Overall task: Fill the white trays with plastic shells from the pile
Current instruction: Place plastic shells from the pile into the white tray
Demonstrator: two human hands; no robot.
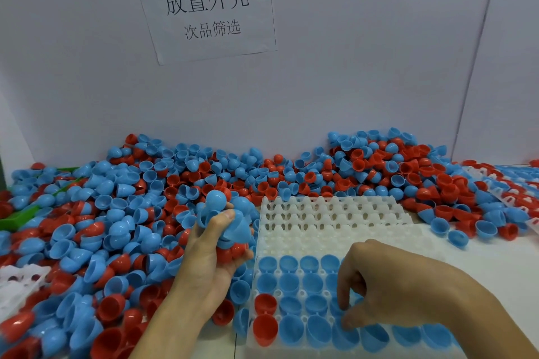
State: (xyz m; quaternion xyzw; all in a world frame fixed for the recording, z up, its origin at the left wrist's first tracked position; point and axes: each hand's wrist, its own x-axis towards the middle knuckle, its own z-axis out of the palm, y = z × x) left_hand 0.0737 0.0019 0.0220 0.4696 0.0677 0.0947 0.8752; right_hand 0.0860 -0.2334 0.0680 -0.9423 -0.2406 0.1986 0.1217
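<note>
A big pile of blue and red plastic shells (pixel 163 198) covers the table's left and back. A white tray (pixel 306 245) lies in front of me; its near rows hold blue shells (pixel 291 304) and two red shells (pixel 264 328), its far rows are bare. A second white tray (pixel 335 208) lies behind it, without shells. My left hand (pixel 210 253) grips a bunch of blue and red shells (pixel 230 224) at the tray's left edge. My right hand (pixel 393 285) hovers over the tray's near rows, fingers curled down, fingertips touching a blue shell.
A paper sign (pixel 207 6) hangs on the grey back wall. A green scoop (pixel 17 220) lies in the pile at far left. Another white tray (pixel 20 280) is half buried at the left, and filled trays (pixel 513 186) sit at the far right.
</note>
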